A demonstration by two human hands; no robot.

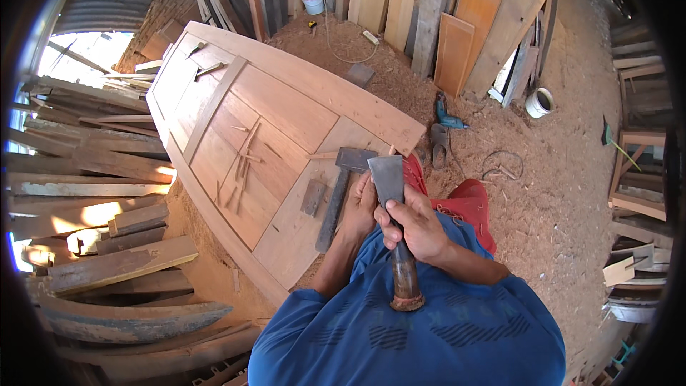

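Note:
My right hand [418, 225] is wrapped round a wide-bladed chisel [388, 180], its flat metal blade pointing up and away and its dark wooden handle toward my shirt. My left hand [359, 204] is closed beside the blade; its fingertips are partly hidden, and what they pinch cannot be made out. Just left of it a hammer [333, 211] with a dark handle lies on a panelled wooden door [296, 82]. A small wood block [313, 197] rests beside the hammer. Several thin wooden slivers [246, 156] are scattered over the door's middle panels.
Two tools, one a hammer-like one [209, 70], lie at the door's far end. Stacked boards [107, 164] fill the left side. A teal power drill [449, 116], a cable and a white bucket [539, 103] stand on the shaving-strewn floor. Planks [429, 21] lean at the back.

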